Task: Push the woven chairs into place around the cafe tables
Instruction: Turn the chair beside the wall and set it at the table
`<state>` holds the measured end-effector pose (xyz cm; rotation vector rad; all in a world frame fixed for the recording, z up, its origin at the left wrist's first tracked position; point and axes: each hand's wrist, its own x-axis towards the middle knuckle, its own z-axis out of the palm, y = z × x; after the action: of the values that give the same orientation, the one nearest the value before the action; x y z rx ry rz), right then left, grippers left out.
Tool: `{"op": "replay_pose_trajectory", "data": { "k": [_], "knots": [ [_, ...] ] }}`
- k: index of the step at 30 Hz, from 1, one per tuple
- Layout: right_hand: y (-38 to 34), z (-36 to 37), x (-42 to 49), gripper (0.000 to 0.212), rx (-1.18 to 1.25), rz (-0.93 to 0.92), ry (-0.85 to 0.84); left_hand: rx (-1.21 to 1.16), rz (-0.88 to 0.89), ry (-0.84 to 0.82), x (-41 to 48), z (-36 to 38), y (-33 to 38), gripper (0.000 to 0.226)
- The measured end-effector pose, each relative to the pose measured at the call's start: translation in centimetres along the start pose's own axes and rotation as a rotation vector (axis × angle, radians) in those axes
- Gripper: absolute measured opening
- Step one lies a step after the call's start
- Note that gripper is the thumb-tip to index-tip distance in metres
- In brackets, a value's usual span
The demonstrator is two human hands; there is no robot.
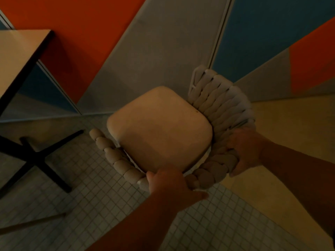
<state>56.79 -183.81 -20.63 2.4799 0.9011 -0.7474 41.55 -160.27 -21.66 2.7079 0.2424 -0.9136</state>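
Fingers (233,158) of right hand (246,149) and left hand (168,182) clench woven chair (159,127) backrest. Chair stands on tiled floor (90,196), well apart from desk (20,57); not yet pushed in.

Left hand (171,182) clamped over the near rim of the grey chair with thick woven-rope backrest (217,105), thumb on the inner side by the seat, fingers wrapped outward. Right hand (244,149) gripping the same rope rim further round, to the right of the left hand. Tan rounded-square seat cushion (159,131) just ahead of both hands. Light wooden square table top with dark edge (16,62) well off to the left of the left hand, its black cross-shaped base (36,156) on the small white square floor tiles (108,205). Orange, grey and blue panelled wall (163,42) beyond the chair.
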Motion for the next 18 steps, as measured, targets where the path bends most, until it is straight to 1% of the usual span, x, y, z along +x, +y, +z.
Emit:
{"op": "replay_pose_trajectory", "data": {
  "k": [1, 2, 3, 5, 6, 7, 8, 9, 10, 11, 12, 14, 16, 17, 18],
  "knots": [
    [-0.4, 0.4, -0.7, 0.145, 0.074, 0.068, 0.027, -0.074, 0.041, 0.003, -0.1, -0.5, -1.0, 0.103],
    [-0.9, 1.5, -1.1, 0.153, 0.206, 0.147, 0.077, -0.105, 0.082, 0.05, -0.2, -1.2, -2.4, 0.113],
    [-1.9, 2.0, -1.9, 0.151, 0.369, 0.222, 0.152, -0.077, 0.117, 0.142, 0.0, -2.3, -4.3, 0.122],
    [-4.5, 3.1, -2.8, 0.137, 0.827, 0.369, 0.389, 0.104, 0.162, 0.33, 0.9, -4.8, -8.6, 0.137],
    [-6.2, 3.2, -3.1, 0.136, 1.096, 0.462, 0.521, 0.179, 0.17, 0.365, 1.5, -6.0, -10.9, 0.142],
    [-7.7, 3.3, -3.0, 0.138, 1.349, 0.597, 0.598, 0.243, 0.17, 0.36, 2.3, -7.2, -12.9, 0.146],
    [-9.4, 3.0, -2.9, 0.146, 1.597, 0.73, 0.637, 0.319, 0.173, 0.339, 3.0, -8.5, -14.6, 0.148],
    [-10.6, 2.9, -2.7, 0.157, 1.822, 0.85, 0.623, 0.416, 0.173, 0.306, 3.6, -9.6, -15.9, 0.148],
    [-11.5, 2.8, -2.4, 0.164, 2.021, 0.94, 0.575, 0.526, 0.176, 0.271, 4.3, -10.7, -16.8, 0.147],
    [-12.4, 2.7, -2.0, 0.165, 2.169, 1.001, 0.519, 0.623, 0.185, 0.237, 4.9, -11.5, -17.5, 0.148],
    [-13.2, 2.5, -1.5, 0.161, 2.284, 1.042, 0.497, 0.692, 0.201, 0.2, 5.3, -12.0, -17.9, 0.151],
    [-14.8, 1.5, -0.6, 0.15, 2.422, 1.123, 0.478, 0.797, 0.241, 0.107, 6.2, -11.5, -17.7, 0.159],
    [-16.3, 0.8, 0.6, 0.15, 2.479, 1.131, 0.543, 0.83, 0.256, 0.008, 6.9, -10.0, -17.1, 0.16],
    [-16.6, 1.0, 1.4, 0.152, 2.481, 1.139, 0.57, 0.799, 0.252, -0.012, 7.2, -9.2, -17.0, 0.15],
    [-16.9, 1.4, 1.9, 0.152, 2.444, 1.154, 0.61, 0.754, 0.248, -0.007, 7.6, -8.6, -17.0, 0.132]
  ]
}}
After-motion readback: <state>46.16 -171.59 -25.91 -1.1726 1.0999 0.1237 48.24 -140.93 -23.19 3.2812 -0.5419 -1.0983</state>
